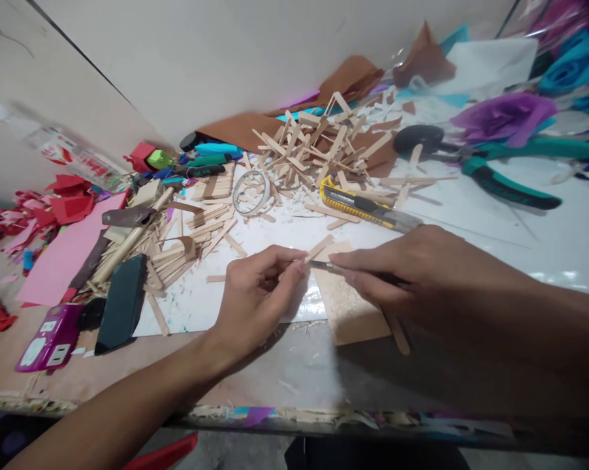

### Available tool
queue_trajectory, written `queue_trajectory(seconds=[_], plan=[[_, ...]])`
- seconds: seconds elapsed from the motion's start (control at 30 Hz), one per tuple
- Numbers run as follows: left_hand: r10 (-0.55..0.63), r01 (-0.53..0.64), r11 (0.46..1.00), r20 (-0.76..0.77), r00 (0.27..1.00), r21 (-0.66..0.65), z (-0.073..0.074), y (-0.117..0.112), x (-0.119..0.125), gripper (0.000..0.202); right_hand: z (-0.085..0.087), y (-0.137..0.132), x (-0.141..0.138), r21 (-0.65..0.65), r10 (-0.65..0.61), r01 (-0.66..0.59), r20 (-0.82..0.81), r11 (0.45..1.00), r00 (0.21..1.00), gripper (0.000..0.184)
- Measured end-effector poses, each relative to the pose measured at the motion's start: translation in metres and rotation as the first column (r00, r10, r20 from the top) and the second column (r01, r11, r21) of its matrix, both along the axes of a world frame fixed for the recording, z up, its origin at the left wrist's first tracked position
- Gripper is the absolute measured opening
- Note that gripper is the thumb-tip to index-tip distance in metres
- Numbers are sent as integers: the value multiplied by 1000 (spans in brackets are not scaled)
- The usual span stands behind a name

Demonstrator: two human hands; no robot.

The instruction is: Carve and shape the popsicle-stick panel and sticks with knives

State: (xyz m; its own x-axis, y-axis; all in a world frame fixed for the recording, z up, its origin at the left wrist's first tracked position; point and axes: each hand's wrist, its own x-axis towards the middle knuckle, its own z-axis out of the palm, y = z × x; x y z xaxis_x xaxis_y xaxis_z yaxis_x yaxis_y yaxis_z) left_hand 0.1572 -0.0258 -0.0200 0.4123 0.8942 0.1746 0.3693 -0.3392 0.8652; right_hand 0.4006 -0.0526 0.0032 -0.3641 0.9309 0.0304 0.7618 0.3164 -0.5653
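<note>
My right hand is closed around a slim craft knife, its tip pointing left. My left hand pinches thumb and forefinger together at that tip; what lies between the fingertips is too small or hidden to make out. Just behind the fingertips lies a popsicle stick. Under the right hand is a thin wooden board, with another stick jutting from its right side. A yellow utility knife rests beyond both hands.
Popsicle sticks are heaped at the back, with more scattered left. Around them lie a tape roll, green-handled pliers, a dark phone and a purple power socket. A plastic bottle leans at left.
</note>
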Motion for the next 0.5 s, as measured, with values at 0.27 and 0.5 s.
queue_trajectory(seconds=[0.27,0.5], plan=[[36,-18,990,128,991,-140,3,0,4,15,3,-1,0,-12,3,-4,-57,1000,998,29],[29,-12,991,126,992,-133,3,0,5,13,2,-4,2,-2,-30,30,-117,1000,993,29]])
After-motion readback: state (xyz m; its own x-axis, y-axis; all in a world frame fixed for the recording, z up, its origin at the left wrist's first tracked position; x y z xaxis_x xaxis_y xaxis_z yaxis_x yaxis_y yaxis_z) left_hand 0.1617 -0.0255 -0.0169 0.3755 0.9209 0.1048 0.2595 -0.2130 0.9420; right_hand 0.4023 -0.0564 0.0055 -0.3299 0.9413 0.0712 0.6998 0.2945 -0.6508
